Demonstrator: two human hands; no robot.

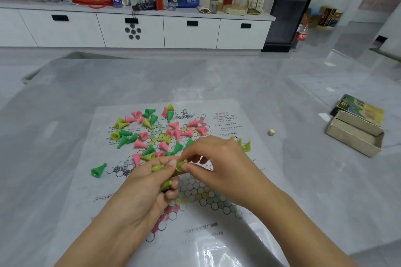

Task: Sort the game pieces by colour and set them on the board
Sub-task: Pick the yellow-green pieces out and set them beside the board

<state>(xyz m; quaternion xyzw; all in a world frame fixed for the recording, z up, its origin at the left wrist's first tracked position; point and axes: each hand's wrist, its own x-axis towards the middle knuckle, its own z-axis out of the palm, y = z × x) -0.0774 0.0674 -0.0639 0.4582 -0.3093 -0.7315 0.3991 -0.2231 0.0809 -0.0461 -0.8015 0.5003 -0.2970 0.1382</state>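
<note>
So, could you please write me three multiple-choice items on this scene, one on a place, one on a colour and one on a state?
1. Where does the die lie?
A. on the table, right of the board
B. inside the open box
C. in the left hand

2. What colour are the pieces held in the left hand?
A. pink
B. yellow-green
C. blue

3. What is the right hand doing?
A. lying flat on the table
B. pinching a piece at its fingertips
C. holding the die

Answers:
1. A, since the die sits alone on the grey table, between the board and the open box.
2. B, since yellow-green cones show between the curled fingers.
3. B, since its thumb and fingers close on a yellow-green cone next to the left hand.
</note>
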